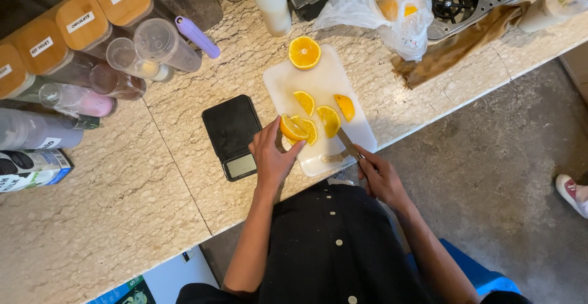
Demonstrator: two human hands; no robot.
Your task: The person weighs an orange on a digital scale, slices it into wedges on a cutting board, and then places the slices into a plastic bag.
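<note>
**Steadying an orange piece for the knife**

The left hand (pixel 271 157) is pinching an orange piece (pixel 292 128) at the near-left corner of the white cutting board (pixel 318 80), fingers closed around it. The right hand (pixel 380 175) is gripping the knife (pixel 349 145), blade pointing toward 11 o'clock. Judging from this, curling the left fingertips back and keeping the piece flat is the safest approach. Three wedges (pixel 329 119) are lying at 1 o'clock of it, an orange half (pixel 304 52) at 12, a black scale (pixel 233 134) at 9.

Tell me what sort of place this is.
Probably a café or drinks bar's prep counter: labelled wooden-lidded jars of powders, squeeze bottles, a small scale, and orange slices on a white cutting board.
</note>
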